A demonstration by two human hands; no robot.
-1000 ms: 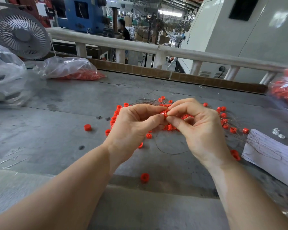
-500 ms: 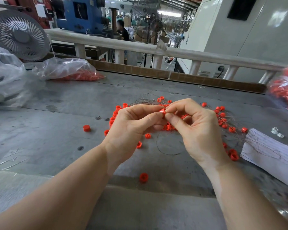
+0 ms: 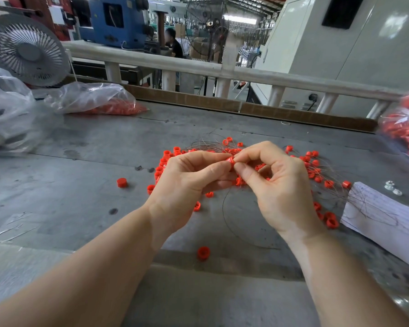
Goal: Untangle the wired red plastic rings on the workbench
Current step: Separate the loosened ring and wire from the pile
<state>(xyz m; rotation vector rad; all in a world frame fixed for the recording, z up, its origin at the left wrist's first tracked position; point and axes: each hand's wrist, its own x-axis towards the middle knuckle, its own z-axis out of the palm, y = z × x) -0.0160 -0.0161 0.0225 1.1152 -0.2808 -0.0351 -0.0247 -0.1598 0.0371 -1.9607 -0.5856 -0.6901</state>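
A tangle of thin wire strung with several small red plastic rings (image 3: 313, 169) lies spread across the middle of the grey workbench (image 3: 85, 175). My left hand (image 3: 187, 182) and my right hand (image 3: 276, 185) meet just above it. Both pinch one red ring (image 3: 230, 160) between thumb and fingertips. A dark wire loop (image 3: 224, 208) hangs from the hands down to the bench. Loose red rings lie apart at the left (image 3: 121, 182) and near the front edge (image 3: 203, 253). The hands hide part of the tangle.
A clear bag of red rings (image 3: 99, 100) lies at the back left beside a crumpled empty plastic bag (image 3: 7, 114) and a fan (image 3: 26, 49). Another bag of red rings (image 3: 404, 128) is at the right edge. A sheet of paper (image 3: 385, 220) and small white parts (image 3: 391, 187) lie to the right.
Both hands stay together on the same ring, with only small finger movement. The view has shifted slightly; the tangle has not visibly moved.
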